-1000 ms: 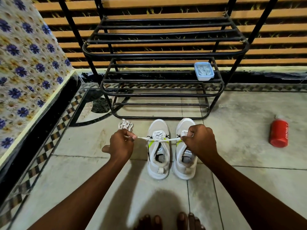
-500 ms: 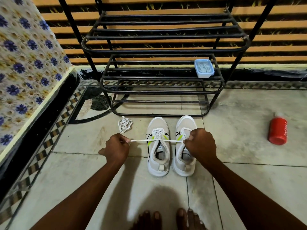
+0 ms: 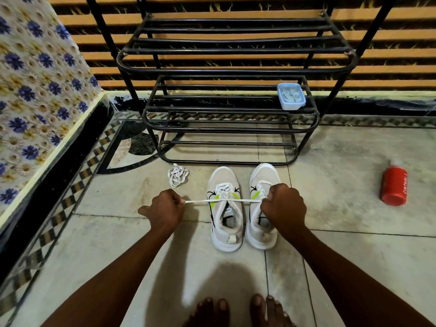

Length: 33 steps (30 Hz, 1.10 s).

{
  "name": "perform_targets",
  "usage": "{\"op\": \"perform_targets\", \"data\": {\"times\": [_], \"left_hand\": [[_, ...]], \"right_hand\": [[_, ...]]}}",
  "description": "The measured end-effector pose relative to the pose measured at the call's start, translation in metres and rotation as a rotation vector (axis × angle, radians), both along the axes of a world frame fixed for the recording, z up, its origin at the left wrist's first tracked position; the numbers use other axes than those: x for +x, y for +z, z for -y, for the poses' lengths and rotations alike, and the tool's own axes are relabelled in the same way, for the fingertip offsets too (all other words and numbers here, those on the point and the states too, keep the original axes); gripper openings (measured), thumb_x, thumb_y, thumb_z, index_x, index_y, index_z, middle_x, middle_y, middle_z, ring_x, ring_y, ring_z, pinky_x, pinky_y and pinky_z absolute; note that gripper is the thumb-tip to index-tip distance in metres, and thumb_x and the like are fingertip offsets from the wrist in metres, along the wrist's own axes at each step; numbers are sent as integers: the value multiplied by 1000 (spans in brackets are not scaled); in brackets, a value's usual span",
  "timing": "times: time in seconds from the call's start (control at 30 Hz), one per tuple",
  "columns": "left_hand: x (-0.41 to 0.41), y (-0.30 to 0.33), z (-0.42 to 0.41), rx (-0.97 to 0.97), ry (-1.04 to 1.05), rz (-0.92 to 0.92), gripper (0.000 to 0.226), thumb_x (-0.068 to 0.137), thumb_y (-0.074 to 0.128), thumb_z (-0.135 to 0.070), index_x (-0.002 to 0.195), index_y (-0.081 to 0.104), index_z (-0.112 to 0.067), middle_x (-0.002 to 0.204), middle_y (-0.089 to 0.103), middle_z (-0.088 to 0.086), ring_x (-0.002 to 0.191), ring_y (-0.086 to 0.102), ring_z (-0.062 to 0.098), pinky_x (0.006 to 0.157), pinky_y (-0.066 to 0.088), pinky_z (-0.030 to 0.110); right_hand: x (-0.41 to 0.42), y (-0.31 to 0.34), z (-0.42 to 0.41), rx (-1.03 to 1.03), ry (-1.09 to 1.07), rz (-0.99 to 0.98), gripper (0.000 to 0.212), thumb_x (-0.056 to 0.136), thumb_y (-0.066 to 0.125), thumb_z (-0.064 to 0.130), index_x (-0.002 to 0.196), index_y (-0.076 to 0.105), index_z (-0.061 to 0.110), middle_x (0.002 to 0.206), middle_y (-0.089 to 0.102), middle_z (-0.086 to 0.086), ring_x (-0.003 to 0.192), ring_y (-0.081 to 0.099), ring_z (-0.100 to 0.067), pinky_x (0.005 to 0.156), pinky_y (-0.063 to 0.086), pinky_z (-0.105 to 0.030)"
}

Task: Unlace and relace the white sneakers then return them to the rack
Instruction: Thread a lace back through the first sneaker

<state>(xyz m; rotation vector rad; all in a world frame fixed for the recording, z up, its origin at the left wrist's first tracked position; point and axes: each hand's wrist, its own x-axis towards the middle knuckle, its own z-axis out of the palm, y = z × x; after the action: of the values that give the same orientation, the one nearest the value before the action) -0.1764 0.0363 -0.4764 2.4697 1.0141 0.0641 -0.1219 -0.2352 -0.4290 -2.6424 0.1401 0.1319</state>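
Since a second ago, the two ends of the lace [image 3: 223, 200] have been drawn further apart, taut across the left sneaker [image 3: 226, 208]. One end is pinched by the left hand [image 3: 164, 208], the other by the right hand [image 3: 284, 206]. Two sneakers — the second [image 3: 262, 208] beside it — stand just before the rack [image 3: 231, 109]. One loose lace [image 3: 177, 176] lies left of them; one blue box [image 3: 290, 96] sits on the rack, one red bottle [image 3: 394, 186] well right.

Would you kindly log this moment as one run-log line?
left hand: pinches lace end | right hand: grips other end | lace: taut across left sneaker | loose lace: on floor
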Motion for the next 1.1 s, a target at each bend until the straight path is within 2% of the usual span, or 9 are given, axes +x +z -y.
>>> {"op": "perform_targets", "data": {"times": [0.27, 0.43, 0.57, 0.7, 0.77, 0.83, 0.93, 1.03, 1.1], "left_hand": [[2, -2, -1, 21, -5, -12, 10, 87, 66, -23, 78, 67, -27, 79, 66, -9, 89, 62, 23, 91, 25, 44], [1, -2, -2, 36, -25, -16, 10, 88, 65, -26, 79, 67, -28, 78, 66, -9, 90, 63, 22, 88, 24, 44], [-2, -1, -1, 53, -40, 11, 8, 88, 67, -26, 80, 66, -27, 78, 68, -9, 89, 64, 21, 83, 19, 41], [-3, 3, 0, -5, -12, 1, 8, 89, 69, -29, 81, 67, -27, 78, 66, -9, 88, 62, 21, 91, 25, 43], [-5, 7, 0, -74, 8, 27, 11, 89, 69, -31, 80, 67, -26, 80, 66, -9, 91, 59, 22, 93, 28, 44], [-9, 10, -4, -154, -5, 103, 13, 90, 67, -29, 78, 65, -24, 79, 66, -10, 85, 56, 18, 90, 30, 42], [-15, 16, -10, -450, -118, 314, 15, 91, 64, -13, 76, 64, -17, 73, 67, -9, 74, 57, 12, 77, 39, 34], [-11, 38, 4, -766, -105, 431, 12, 93, 58, 7, 85, 64, 2, 80, 65, 0, 69, 58, 2, 73, 43, 23], [-6, 55, 21, -883, -136, 446, 12, 96, 58, 4, 86, 64, -1, 92, 71, 5, 74, 62, -4, 72, 43, 17]], "right_hand": [[2, -1, 1, -20, 9, 3, 15, 77, 68, 21, 88, 61, 13, 89, 60, -11, 91, 65, -40, 72, 47, -34], [2, -2, 1, -2, 2, 13, 17, 78, 68, 20, 93, 65, 13, 94, 65, -11, 91, 65, -39, 72, 47, -34], [4, -4, 0, -7, 13, 32, 12, 76, 67, 20, 83, 60, 14, 84, 60, -7, 84, 64, -40, 68, 46, -33], [10, -7, 6, 27, 8, 14, 18, 76, 73, 24, 87, 63, 14, 90, 65, -10, 87, 65, -38, 71, 49, -34], [18, -11, 17, 77, 36, 7, 24, 76, 79, 32, 85, 65, 15, 88, 66, -6, 89, 65, -33, 71, 47, -32], [28, -12, 28, 122, 117, 3, 23, 75, 83, 35, 77, 68, 18, 79, 64, 1, 88, 64, -26, 70, 43, -28], [36, 0, 34, 193, 239, -78, 19, 75, 85, 32, 69, 74, 18, 70, 65, 5, 75, 60, -13, 67, 39, -24], [37, 20, 28, 331, 387, -174, 22, 82, 81, 24, 64, 75, 14, 64, 70, -3, 67, 65, -21, 71, 49, -31], [34, 29, 23, 557, 428, -230, 21, 85, 79, 15, 64, 76, 8, 74, 72, -13, 75, 69, -29, 74, 54, -37]]}}
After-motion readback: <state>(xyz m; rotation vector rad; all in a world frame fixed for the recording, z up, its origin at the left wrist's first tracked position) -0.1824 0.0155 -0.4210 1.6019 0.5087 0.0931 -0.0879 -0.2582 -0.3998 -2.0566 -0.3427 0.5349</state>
